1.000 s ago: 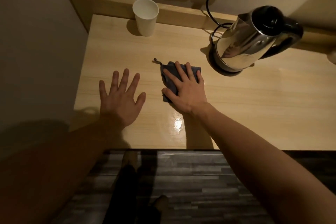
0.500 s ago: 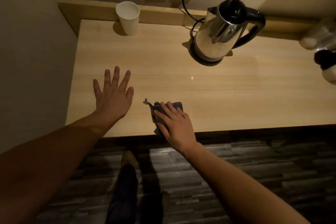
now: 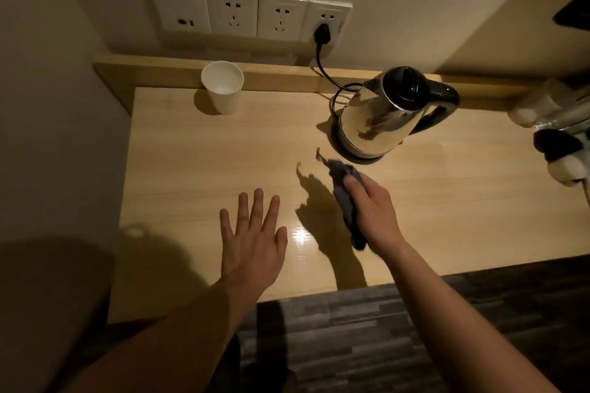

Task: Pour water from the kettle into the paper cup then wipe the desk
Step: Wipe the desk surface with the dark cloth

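A steel kettle [image 3: 380, 120] with a black lid and handle stands on its base at the back right of the light wooden desk [image 3: 198, 169]. A white paper cup [image 3: 223, 91] stands upright at the back left, against the raised ledge. My right hand [image 3: 372, 214] grips a dark blue cloth [image 3: 343, 193], lifted off the desk just in front of the kettle, casting a shadow to its left. My left hand [image 3: 252, 233] lies flat on the desk with its fingers spread, holding nothing.
A row of wall sockets [image 3: 249, 11] sits above the ledge, with the kettle's black plug [image 3: 322, 33] and cord in the rightmost one. Bottles and other items [image 3: 555, 124] crowd the desk's right end. A wall borders the left side. Dark floor lies below the front edge.
My right hand has gone from pressing the cloth flat near the front edge to gripping it, raised, further back toward the kettle. My left hand stays flat on the desk.
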Action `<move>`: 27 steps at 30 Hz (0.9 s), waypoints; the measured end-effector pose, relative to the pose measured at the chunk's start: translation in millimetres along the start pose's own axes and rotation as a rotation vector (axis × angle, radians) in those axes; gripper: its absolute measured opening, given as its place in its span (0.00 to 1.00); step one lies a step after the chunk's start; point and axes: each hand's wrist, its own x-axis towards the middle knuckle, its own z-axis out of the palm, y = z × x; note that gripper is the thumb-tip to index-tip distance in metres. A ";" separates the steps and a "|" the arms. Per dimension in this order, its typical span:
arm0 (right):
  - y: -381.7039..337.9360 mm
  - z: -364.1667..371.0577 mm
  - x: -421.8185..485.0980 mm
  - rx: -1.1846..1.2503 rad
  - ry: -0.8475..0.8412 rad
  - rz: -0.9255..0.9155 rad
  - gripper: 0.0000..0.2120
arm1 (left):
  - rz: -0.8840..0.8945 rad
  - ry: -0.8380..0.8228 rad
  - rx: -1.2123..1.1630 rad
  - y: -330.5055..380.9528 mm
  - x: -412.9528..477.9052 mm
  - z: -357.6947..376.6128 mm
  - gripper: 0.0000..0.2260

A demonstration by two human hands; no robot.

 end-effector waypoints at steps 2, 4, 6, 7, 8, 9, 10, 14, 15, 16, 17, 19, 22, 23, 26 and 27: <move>-14.9 15.0 54.7 -0.206 -0.002 -0.200 0.10 | 0.017 0.020 0.002 0.0 -0.1 2.4 0.30; -24.7 32.8 106.9 -0.436 -0.043 -0.375 0.16 | 0.012 0.032 0.000 -1.0 1.8 5.4 0.30; -26.7 51.4 148.9 -0.668 -0.117 -0.486 0.19 | 0.005 0.031 0.014 -0.9 4.0 7.1 0.30; -24.1 60.2 164.4 -0.758 -0.151 -0.516 0.20 | 0.006 0.032 0.024 -0.6 4.8 8.2 0.30; -18.7 68.5 176.5 -0.828 -0.175 -0.524 0.20 | 0.006 0.035 0.026 -1.0 5.0 9.2 0.30; -11.4 74.7 185.3 -0.868 -0.195 -0.505 0.21 | 0.006 0.043 0.021 -1.8 4.9 10.0 0.30; -3.5 79.0 190.7 -0.876 -0.211 -0.469 0.22 | 0.008 0.052 0.018 -2.8 4.7 10.6 0.30; 21.4 80.7 193.8 -0.841 -0.254 -0.413 0.27 | 0.017 0.065 0.043 -1.9 5.0 10.1 0.30; 24.2 79.9 189.7 -0.860 -0.272 -0.423 0.28 | 0.007 0.064 0.055 -0.3 5.2 8.7 0.31; 27.1 78.2 182.7 -0.877 -0.287 -0.429 0.29 | -0.004 0.060 0.070 1.2 5.0 7.0 0.31; 30.7 75.6 173.1 -0.891 -0.293 -0.441 0.30 | -0.013 0.054 0.083 2.6 4.3 5.6 0.31; 40.8 70.0 150.6 -0.914 -0.278 -0.487 0.30 | -0.015 0.052 0.085 1.9 2.9 4.0 0.30; 56.7 58.9 116.4 -0.932 -0.276 -0.538 0.30 | -0.023 0.042 0.103 3.5 2.9 -0.6 0.30; 62.6 55.1 105.1 -0.935 -0.285 -0.545 0.29 | -0.027 0.046 0.116 4.5 2.2 -1.1 0.29; 82.9 42.0 71.8 -0.935 -0.290 -0.553 0.29 | -0.053 0.038 0.077 5.0 3.0 1.0 0.29; 89.0 38.0 61.5 -0.929 -0.288 -0.557 0.29 | -0.070 0.021 0.072 3.9 4.0 2.4 0.29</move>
